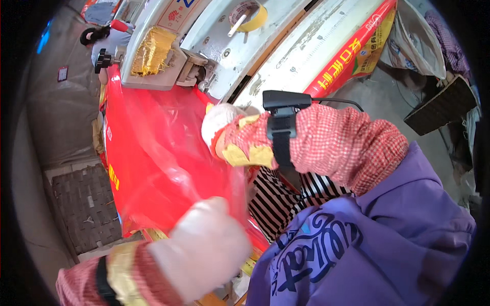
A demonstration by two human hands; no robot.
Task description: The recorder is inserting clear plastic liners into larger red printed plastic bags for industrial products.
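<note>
Yellow characters on red plastic and red-yellow packaging, red print on machine, dark script on purple sweatshirt

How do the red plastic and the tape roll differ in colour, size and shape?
The red plastic is mostly red, the tape roll yellow outside. The red plastic is large, the tape roll small. The red plastic spreads broad and creased; the tape roll forms a ring.

Wkshop, prob. sewing: industrial-type m/c, tape roll on its worn metal bed, red plastic sheeting, printed bag material nr.
</note>
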